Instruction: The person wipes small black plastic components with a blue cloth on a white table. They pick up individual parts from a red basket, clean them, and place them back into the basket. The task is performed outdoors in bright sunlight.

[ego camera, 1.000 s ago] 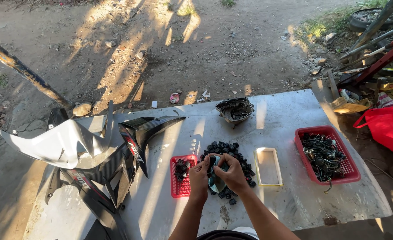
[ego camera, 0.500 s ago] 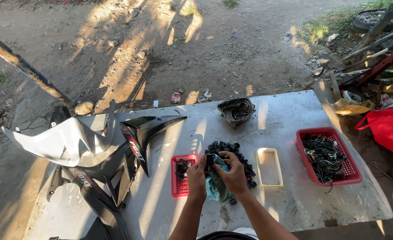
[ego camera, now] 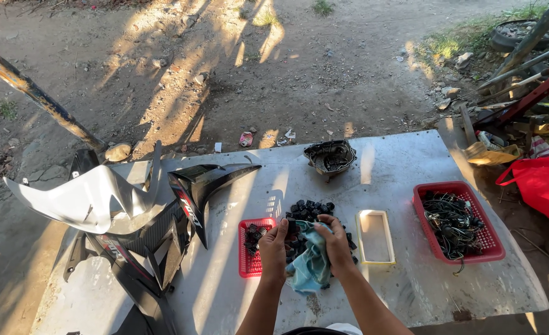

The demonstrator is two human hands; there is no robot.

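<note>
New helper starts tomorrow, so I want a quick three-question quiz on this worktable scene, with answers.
1. True or false: both hands hold a teal cloth.
2. Which basket holds the tangled wires: A, the small red basket beside the left hand, or B, the large red basket at the table's right end?
3. What lies just right of the right hand?

Key: 1 true. 2 B. 3 a shallow, pale rectangular tray.

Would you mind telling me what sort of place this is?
Probably an outdoor motorcycle repair spot. A metal table stands on bare dirt, with fairing panels, a red basket of wiring and a pile of small black parts that both hands wipe with a cloth.
</note>
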